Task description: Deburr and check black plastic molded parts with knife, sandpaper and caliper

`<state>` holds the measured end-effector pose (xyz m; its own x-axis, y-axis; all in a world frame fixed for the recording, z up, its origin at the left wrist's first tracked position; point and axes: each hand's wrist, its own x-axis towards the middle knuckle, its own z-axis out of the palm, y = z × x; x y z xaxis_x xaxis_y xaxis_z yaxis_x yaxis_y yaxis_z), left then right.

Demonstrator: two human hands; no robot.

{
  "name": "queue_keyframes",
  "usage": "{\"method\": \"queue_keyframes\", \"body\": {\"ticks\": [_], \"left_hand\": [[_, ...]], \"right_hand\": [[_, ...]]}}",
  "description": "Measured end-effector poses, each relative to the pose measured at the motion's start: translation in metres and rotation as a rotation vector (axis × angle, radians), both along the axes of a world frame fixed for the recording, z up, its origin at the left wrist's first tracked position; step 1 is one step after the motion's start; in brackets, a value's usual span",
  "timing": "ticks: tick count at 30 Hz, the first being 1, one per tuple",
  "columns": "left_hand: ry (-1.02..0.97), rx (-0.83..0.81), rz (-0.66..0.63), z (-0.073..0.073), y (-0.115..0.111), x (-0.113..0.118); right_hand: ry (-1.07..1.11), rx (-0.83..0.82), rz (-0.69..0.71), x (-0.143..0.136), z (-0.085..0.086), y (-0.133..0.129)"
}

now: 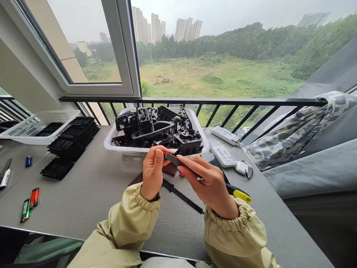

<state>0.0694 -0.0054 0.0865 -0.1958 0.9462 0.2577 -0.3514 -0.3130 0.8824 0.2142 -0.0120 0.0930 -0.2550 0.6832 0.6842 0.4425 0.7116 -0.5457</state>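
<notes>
Strip (175, 160) is pinched by right hand (209, 180) (hold of left hand (153, 169) can't be told), basket (128, 149) seen at twelve o'clock.

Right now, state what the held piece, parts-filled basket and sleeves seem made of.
Held piece: matte dark gray plastic or metal; its flat face leaves it open. Basket: probably white plastic, with smooth rim and perforated wall. Sleeves: likely matte woven fabric, creased and gathered.

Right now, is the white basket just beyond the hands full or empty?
Full: black plastic parts heap above the rim of the white basket. Can't tell what lies at the bottom.
</notes>
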Motion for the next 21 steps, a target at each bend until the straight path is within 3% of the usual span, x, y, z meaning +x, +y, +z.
{"method": "queue_keyframes", "body": {"ticks": [4,10,15,21], "left_hand": [[-0.01,-0.003,0.012,0.0002,-0.0001,0.0004],[-0.012,-0.004,-0.007,-0.0002,0.0002,0.0002],[-0.062,-0.003,-0.018,0.0009,0.0003,-0.0001],[-0.068,-0.013,0.006,0.0033,-0.0005,0.0015]], "right_hand": [[0.042,0.053,-0.095,0.0014,0.0,0.0011],[-0.007,0.008,0.0,0.0021,0.0012,-0.0007],[0.035,0.033,-0.132,0.0021,0.002,0.0007],[0.077,-0.016,-0.136,0.0052,0.0045,0.0031]]}}
